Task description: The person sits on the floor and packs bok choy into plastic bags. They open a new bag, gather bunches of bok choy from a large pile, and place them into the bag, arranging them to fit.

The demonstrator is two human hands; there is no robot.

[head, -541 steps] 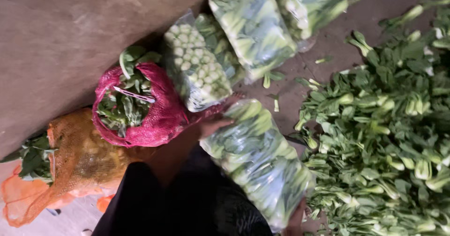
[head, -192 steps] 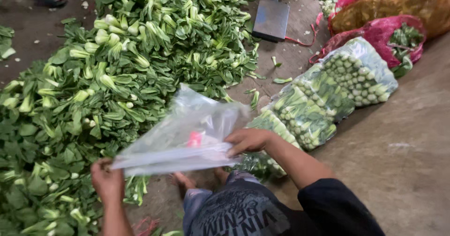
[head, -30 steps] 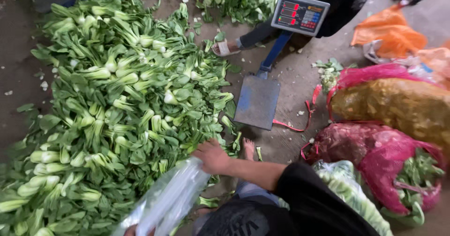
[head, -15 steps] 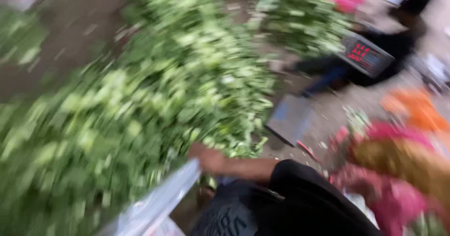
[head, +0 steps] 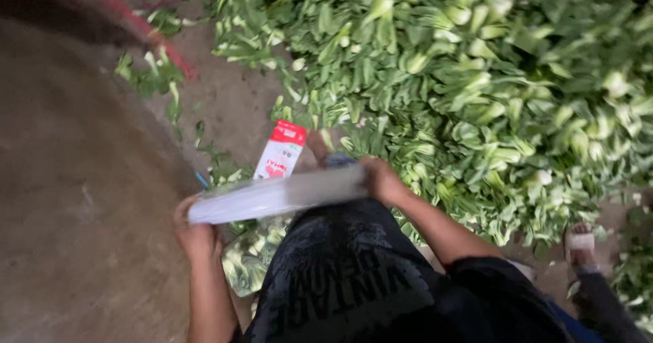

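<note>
The left hand [head: 196, 231] grips one end of a flattened clear plastic bag [head: 279, 197], fingers curled shut around its edge. The right hand [head: 382, 180] pinches the other end, fingers closed on the plastic, so the bag stretches taut and nearly level between the two hands, just above the person's knee in dark printed shorts [head: 347, 275].

Under the bag, below the left fingers, lies a filled bag of greens [head: 248, 261] on the floor, partly hidden by the leg.

Just beyond the stretched bag, between the two hands and a little nearer the left, a small flat carton [head: 280, 152] lies on the floor: upright-oblong, white with a red top band and a red mark lower down. A short blue stub [head: 202, 180] shows beside it, close to the left fingers.

Past the right fingers spreads a big pile of greens [head: 476, 91] with pale stems, filling the far right. Loose leaves [head: 153, 77] lie scattered beyond the left fingers, near a red strap [head: 163, 43] running across the brown floor [head: 75, 200].

Far right of the right hand, another person's sandalled foot [head: 581, 244] rests at the pile's edge.
</note>
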